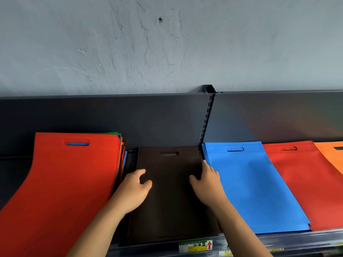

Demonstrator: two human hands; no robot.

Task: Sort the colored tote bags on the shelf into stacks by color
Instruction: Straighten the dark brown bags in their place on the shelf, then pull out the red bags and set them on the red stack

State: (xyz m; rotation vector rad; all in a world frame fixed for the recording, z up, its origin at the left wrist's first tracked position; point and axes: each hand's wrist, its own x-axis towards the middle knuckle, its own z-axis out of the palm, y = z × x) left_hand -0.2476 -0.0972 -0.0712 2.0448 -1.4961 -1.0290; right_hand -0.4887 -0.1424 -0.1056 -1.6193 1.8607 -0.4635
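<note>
A dark brown tote bag (169, 197) lies flat in the middle of the shelf. My left hand (134, 190) rests on its left edge and my right hand (207, 184) on its right edge, fingers spread, neither gripping. To the left stands a mixed pile topped by a red bag (70, 182), with green, blue and orange edges showing at its side. To the right lie a blue stack (250, 182), a red stack (304, 182) and an orange bag (332, 154) at the frame edge.
The dark shelf back panel (111, 117) rises behind the bags, with a slotted upright post (207, 117) between two bays. A price rail with a yellow-green label (195, 246) runs along the front edge. A grey plaster wall is above.
</note>
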